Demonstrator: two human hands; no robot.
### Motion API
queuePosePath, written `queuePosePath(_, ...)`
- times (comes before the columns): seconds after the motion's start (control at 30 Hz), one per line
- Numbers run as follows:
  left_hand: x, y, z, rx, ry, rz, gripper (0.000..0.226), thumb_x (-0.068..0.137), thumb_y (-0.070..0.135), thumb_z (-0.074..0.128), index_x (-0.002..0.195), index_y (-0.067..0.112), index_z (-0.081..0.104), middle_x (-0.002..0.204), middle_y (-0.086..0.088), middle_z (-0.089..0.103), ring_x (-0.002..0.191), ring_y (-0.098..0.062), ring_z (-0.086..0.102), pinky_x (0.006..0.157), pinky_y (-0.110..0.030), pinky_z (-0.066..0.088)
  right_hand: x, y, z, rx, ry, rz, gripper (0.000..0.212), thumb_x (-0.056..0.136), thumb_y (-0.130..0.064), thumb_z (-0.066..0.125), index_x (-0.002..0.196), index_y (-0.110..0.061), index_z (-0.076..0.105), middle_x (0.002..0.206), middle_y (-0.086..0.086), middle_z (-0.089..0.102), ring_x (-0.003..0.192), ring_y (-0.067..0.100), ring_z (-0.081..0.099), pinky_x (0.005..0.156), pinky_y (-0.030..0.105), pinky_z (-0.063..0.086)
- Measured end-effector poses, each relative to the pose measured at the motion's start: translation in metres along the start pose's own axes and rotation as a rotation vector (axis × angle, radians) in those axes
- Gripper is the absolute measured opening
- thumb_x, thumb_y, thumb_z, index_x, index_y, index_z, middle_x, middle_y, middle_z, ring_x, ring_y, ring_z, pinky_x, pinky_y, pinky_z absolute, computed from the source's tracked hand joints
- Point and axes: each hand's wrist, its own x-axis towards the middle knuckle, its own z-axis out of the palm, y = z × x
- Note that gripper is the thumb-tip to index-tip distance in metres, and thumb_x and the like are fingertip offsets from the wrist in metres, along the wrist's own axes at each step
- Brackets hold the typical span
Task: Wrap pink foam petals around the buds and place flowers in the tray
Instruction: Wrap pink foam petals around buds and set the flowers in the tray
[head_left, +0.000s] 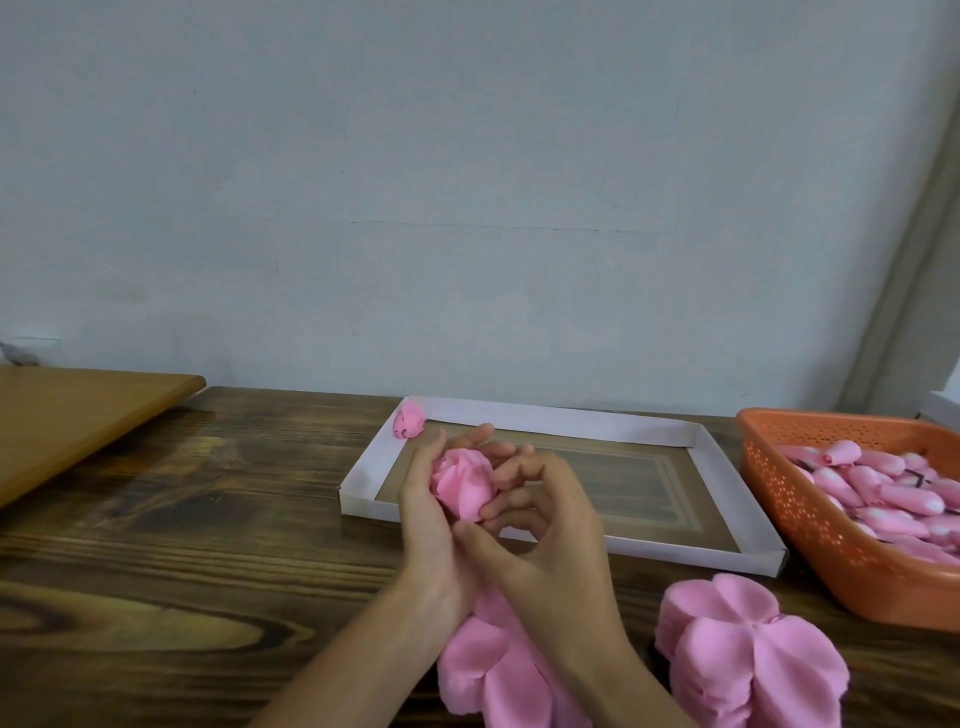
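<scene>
One finished flower (409, 421) sat in the tray's (371, 452) far-left corner | your left hand (428, 519) cupped a second flower (460, 483) over the tray's near edge — your right hand (550, 525) pinched its petals | petal stacks (753, 660) near you | basket (810, 540) of buds (883, 499) far right

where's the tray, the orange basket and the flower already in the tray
tray (561, 423): head view, on its white far wall.
orange basket (810, 525): head view, on its perforated side wall.
flower (409, 421): head view, on its pink petals, in the tray's far left corner.
</scene>
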Motion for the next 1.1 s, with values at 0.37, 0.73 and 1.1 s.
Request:
queuePosePath(0.37,0.000,-0.002,-0.003,-0.065,0.028,0.023,0.059,0.099,0.052,0.050,0.066,0.007,0.070,0.089,-0.018,0.073,0.096,-0.034,0.078,0.064,-0.033,0.062,-0.002,0.003,-0.001,-0.202,0.020,-0.093,0.038,0.077,-0.007,0.086,0.104,-0.028,0.071,0.101,-0.015,0.075,0.091,0.014,0.073,0.080,0.040,0.060)
queuePosePath(0.73,0.000,0.002,-0.003,-0.117,0.009,-0.026,0.058,0.097,0.051,0.054,0.059,0.009,0.063,0.092,-0.017,0.075,0.081,-0.034,0.076,0.061,-0.033,0.060,-0.006,0.006,0.000,-0.387,0.095,-0.185,0.029,0.081,-0.024,0.083,0.105,-0.035,0.074,0.099,-0.024,0.074,0.087,-0.001,0.072,0.075,0.032,0.059)
queuePosePath(1.1,0.006,0.001,-0.012,-0.054,0.025,-0.043,0.056,0.093,0.056,0.060,0.060,0.012,0.064,0.078,-0.010,0.073,0.085,-0.030,0.077,0.067,-0.034,0.061,-0.005,-0.002,0.000,-0.626,0.003,-0.294,0.021,0.093,-0.044,0.068,0.108,-0.033,0.075,0.107,-0.020,0.070,0.088,0.008,0.059,0.078,0.025,0.049)
